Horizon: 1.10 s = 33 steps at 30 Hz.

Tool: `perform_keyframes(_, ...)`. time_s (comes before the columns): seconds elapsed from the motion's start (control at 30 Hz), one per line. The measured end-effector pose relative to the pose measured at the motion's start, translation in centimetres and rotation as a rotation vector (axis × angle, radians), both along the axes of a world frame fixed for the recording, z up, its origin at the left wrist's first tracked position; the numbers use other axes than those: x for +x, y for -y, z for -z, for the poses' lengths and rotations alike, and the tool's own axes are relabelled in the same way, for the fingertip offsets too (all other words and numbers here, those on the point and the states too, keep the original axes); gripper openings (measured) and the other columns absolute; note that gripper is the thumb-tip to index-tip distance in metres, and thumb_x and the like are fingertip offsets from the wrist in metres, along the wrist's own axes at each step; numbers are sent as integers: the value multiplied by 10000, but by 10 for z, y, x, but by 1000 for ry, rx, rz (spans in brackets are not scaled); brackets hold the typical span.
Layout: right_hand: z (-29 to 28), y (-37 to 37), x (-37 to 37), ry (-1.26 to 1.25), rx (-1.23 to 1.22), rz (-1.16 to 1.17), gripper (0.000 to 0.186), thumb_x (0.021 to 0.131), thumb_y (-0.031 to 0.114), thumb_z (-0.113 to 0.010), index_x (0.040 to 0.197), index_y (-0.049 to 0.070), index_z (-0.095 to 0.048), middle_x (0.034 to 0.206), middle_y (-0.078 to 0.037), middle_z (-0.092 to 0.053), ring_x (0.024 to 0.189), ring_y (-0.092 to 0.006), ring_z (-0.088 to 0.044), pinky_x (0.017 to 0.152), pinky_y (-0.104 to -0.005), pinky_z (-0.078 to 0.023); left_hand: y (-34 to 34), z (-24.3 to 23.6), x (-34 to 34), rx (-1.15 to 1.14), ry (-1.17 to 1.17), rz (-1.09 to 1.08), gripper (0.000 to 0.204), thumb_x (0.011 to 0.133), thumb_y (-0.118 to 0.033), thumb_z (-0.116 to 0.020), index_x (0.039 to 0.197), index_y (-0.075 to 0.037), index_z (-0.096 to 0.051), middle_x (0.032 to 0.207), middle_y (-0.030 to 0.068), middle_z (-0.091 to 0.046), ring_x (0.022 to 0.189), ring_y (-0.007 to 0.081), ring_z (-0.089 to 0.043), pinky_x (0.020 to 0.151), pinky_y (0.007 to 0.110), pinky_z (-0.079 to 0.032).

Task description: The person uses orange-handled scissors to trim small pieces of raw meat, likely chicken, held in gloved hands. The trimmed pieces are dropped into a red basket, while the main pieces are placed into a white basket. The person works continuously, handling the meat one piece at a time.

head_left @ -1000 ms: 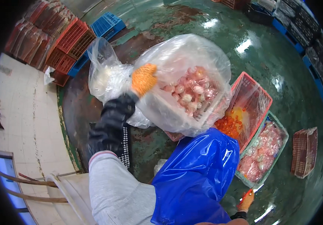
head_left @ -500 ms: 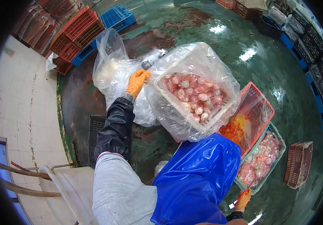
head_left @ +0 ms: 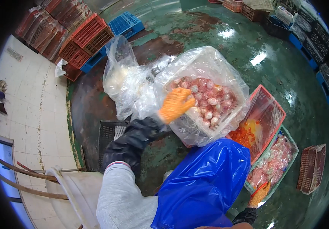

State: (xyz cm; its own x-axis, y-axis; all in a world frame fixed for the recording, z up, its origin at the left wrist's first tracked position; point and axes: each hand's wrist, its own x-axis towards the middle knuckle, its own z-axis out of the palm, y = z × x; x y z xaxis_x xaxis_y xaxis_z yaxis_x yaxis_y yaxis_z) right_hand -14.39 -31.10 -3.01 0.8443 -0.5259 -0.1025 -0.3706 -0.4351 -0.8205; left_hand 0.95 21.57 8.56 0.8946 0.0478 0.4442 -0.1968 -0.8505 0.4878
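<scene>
My left hand point(head_left: 176, 105), in an orange textured glove, is over the near-left edge of a white crate point(head_left: 221, 126) lined with clear plastic. Its fingers are apart, with nothing seen in them. Small round pink-and-white pieces point(head_left: 212, 101) fill much of that crate. At the lower right my right hand point(head_left: 259, 194), also gloved in orange, is closed on a thin red tool point(head_left: 263, 187), whose kind I cannot make out. It is beside the near end of a green crate point(head_left: 292, 152) holding pinkish plastic-wrapped contents point(head_left: 269, 164).
A red crate point(head_left: 277, 105) with orange yolk-like balls point(head_left: 242, 135) adjoins the white one. Bunched clear plastic bags point(head_left: 128, 82) lie left of it, and a black crate point(head_left: 107, 133) below them. A brown crate point(head_left: 311, 168) stands right; stacked crates point(head_left: 84, 38) line the upper left.
My left hand has left the plastic at the white crate's far-left corner and moved right and nearer, over the crate's edge. My right hand has moved slightly up and right beside the green crate.
</scene>
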Motion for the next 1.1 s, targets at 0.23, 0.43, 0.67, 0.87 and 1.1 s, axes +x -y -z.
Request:
perform_keyframes(0.23,5,1,-14,64,-184,-150,507,822,142,-550,1249,-66,-374,1263,-208,-422,1150,-293,-418,975,-336,-303,-27,183,156,173,-365,-723,409,781,-404,-489,947,-45,-592,948,176,-599,891,330,-562,747,387,-448)
perform_keyframes(0.43,25,37,-59,-92,219,13,497,873,118,-426,1334,18,-270,1244,-177,-387,1025,-232,-446,845,-298,-382,5,129,130,6,-408,-657,244,779,-286,-540,851,-63,-607,842,122,-612,823,277,-570,761,355,-453)
perform_keyframes(0.67,-64,-56,-7,207,630,8,442,826,116,-538,1248,74,-413,683,23,-435,500,-47,-358,397,-181,-254,46,43,48,-355,-159,233,179,836,-170,-513,917,-28,-586,1026,146,-585,937,276,-553,743,363,-462)
perform_keyframes(0.87,-112,-117,30,281,409,-431,488,829,52,-537,1290,46,-376,842,-29,-543,673,-83,-494,573,-189,-412,103,1,-23,-1687,-503,753,213,865,-141,-480,988,10,-565,1153,165,-525,1073,275,-501,891,431,-448)
perform_keyframes(1.1,-168,-161,5,694,314,-464,464,826,57,-558,1268,39,-420,1180,-98,-510,968,-159,-525,780,-299,-433,139,-13,-82,-1149,-407,778,420,787,-18,-581,1187,35,-464,1199,158,-485,1021,272,-543,842,364,-491)
